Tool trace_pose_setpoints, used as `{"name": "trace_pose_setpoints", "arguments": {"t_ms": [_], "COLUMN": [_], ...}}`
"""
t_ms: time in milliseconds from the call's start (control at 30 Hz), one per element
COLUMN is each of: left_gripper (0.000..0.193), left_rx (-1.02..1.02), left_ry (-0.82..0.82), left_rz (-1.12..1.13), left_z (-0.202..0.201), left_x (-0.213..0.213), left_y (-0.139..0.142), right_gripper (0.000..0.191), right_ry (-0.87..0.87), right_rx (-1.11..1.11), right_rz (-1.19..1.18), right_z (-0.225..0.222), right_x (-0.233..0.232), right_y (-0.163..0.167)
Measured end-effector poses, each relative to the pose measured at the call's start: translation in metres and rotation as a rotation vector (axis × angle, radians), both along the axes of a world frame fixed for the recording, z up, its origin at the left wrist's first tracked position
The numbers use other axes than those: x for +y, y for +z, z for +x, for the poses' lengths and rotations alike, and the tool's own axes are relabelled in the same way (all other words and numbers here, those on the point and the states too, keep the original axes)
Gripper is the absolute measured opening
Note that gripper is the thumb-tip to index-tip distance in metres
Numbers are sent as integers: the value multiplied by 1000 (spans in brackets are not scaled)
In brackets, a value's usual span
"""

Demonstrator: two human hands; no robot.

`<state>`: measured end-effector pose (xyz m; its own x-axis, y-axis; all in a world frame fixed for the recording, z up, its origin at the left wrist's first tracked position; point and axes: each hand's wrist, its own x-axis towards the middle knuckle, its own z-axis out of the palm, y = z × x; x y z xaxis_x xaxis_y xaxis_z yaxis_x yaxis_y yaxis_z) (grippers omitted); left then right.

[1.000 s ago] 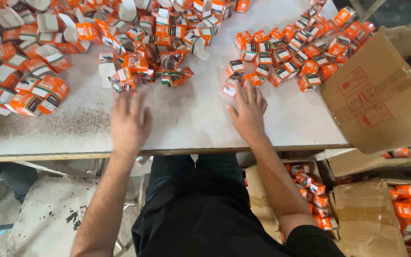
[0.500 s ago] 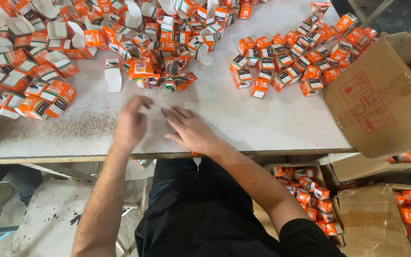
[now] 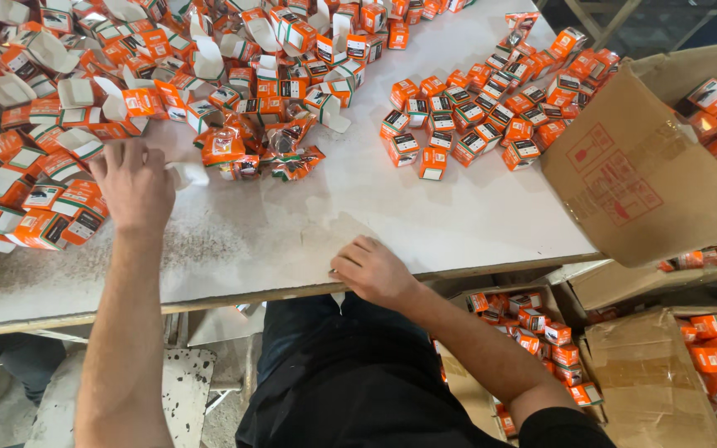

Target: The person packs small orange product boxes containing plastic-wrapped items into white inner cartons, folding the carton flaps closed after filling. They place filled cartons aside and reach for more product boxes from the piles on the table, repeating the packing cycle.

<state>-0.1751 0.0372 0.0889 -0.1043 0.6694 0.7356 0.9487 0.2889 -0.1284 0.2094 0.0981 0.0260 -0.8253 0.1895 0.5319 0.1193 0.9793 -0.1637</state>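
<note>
The left hand (image 3: 132, 184) lies palm down on the white table (image 3: 292, 232) at about 9 o'clock, fingers spread and reaching up into the heap of open orange-and-white cartons (image 3: 60, 108); its fingertips touch a white carton flap (image 3: 186, 174) just to its right, though whether they actually pinch it cannot be told. The right hand (image 3: 373, 270) rests at the table's near edge, around 6 o'clock, fingers loosely curled against the surface and holding nothing that can be seen. Between the two hands, toward 12 o'clock, sits a small cluster of crinkled orange foil packets (image 3: 263, 149). At 1 o'clock a group of closed small orange boxes (image 3: 491, 108) stands well apart from both hands. A large cardboard box (image 3: 641, 174) leans at 3 o'clock.
</note>
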Motion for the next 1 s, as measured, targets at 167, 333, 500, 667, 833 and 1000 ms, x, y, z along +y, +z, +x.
{"name": "trace_pose_setpoints", "arguments": {"t_ms": [167,333,500,667,833,1000], "left_gripper": [11,18,15,28,48,48], "left_rx": [-607,-653,-806,-1145,-751,-800], "left_ry": [-230,-481,-531,-318,-666,-702], "left_rz": [30,6,-19,-129,126,4], "left_z": [80,183,227,227,215,211], "left_x": [-44,-52,-38,-34,-35,-29], "left_y": [-25,-43,-56,-68,-72,-69], "right_gripper": [27,33,44,30,30,41], "right_ry": [-312,-223,-366,-371,-439,-402], "right_rx": [237,401,391,376,208,245], "right_rz": [-661,-476,-433,-626,-461,-654], "right_z": [1,3,-7,-1,-6,-4], "right_x": [3,-19,-25,-4,2,-2], "right_y": [-9,12,18,9,-2,-3]}}
